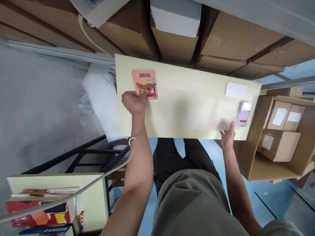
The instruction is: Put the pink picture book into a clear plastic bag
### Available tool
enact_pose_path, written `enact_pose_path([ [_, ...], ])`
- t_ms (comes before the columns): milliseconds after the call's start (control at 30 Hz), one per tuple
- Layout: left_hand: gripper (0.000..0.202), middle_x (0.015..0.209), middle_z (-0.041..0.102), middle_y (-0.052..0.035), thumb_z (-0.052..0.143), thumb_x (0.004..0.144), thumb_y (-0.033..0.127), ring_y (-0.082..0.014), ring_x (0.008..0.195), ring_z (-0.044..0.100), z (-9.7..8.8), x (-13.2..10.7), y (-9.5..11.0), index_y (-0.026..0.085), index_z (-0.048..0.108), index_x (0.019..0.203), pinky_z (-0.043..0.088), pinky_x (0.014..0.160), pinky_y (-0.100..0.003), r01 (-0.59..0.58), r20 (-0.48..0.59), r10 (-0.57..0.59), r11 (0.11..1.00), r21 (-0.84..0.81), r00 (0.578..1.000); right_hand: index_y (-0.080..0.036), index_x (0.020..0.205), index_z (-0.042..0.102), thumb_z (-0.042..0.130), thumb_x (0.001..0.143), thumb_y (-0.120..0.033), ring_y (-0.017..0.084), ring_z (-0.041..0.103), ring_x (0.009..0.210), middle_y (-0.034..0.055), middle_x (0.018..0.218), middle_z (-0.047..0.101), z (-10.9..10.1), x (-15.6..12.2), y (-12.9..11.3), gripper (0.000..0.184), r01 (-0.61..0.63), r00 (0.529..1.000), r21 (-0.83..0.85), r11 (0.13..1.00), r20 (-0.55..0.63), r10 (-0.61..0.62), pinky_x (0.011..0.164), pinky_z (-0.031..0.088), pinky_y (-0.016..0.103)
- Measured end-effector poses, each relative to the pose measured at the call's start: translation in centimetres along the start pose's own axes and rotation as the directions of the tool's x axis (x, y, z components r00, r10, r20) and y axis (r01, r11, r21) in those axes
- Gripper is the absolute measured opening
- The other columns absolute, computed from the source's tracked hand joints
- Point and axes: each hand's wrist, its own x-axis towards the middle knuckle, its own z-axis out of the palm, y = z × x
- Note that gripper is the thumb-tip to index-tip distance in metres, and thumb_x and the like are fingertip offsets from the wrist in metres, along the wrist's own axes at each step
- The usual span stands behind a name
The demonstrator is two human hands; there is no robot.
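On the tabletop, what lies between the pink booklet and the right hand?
In the head view, a thin, translucent sheet lies on the pale tabletop there, running from near the pink booklet to the right hand.

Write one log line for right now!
left hand: thumb on pink booklet | right hand: at translucent sheet | white card: on table

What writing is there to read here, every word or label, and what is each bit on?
"闹学记", apparently (first character least sure): title of the pink booklet.
Smaller script beneath that title: too small to read.
White characters on the blue book spine, lower left: too blurred.
White labels on the boxes at right: any print is too small.
Purple item at the table's right end: pixelated, unreadable.
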Motion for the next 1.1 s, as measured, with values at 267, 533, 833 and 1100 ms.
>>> enact_pose_path([
  [267,0.024,0.095,0.08,-0.0049,0.089,0.095,0.035,-0.0189,0.07,0.076,-6.0,-4.0,0.5,0.016,0.078,0.104,0.068,0.074,-0.037,-0.075,-0.006,0.077,0.953,-0.293,0.997,-0.017,0.119,0.082,0.083,0.088,-0.061,0.031,0.076,0.139,0.0146,0.139,0.082,0.9,1.6,2.7,0.054,0.158,0.984,-0.021,0.987,-0.081,-0.159,0.128,0.058,0.053],
  [533,0.045,0.085,0.082,-0.0049,0.094,0.076,0.056,-0.0195,0.072,0.077,0.5,-13.0,-2.5,0.02,0.077,0.095,0.068,0.063,-0.032,0.196,0.361,0.031,0.794,-0.575,0.932,-0.017,0.114,0.083,0.082,0.091,-0.061,0.029,0.079,0.129,0.012,0.127,0.084,1.0,1.9,3.1,0.05,0.219,0.973,-0.044,0.975,-0.065,-0.221,0.113,0.067,0.045],
  [833,0.016,0.096,0.084,-0.0039,0.077,0.095,0.039,-0.0208,0.079,0.075,2.4,-13.3,-2.7,0.024,0.078,0.1,0.061,0.082,-0.034,-0.033,0.203,0.083,0.971,-0.237,0.976,-0.019,0.105,0.081,0.08,0.087,-0.062,0.028,0.077,0.121,0.0094,0.116,0.083,0.8,2.2,3.2,0.047,0.225,0.972,-0.07,0.972,-0.058,-0.229,0.109,0.065,0.045],
  [1100,0.025,0.109,0.077,-0.0091,0.082,0.093,0.035,-0.0286,0.1,0.073,2.6,-13.7,-2.7,0.023,0.075,0.114,0.06,0.104,-0.046,-0.124,0.031,0.127,0.989,-0.086,0.991,-0.026,0.101,0.062,0.076,0.092,-0.06,0.022,0.071,0.097,0.0008,0.096,0.068,-1.2,1.7,2.6,0.037,0.182,0.966,-0.082,0.98,-0.171,-0.193,0.09,0.065,0.04],
])
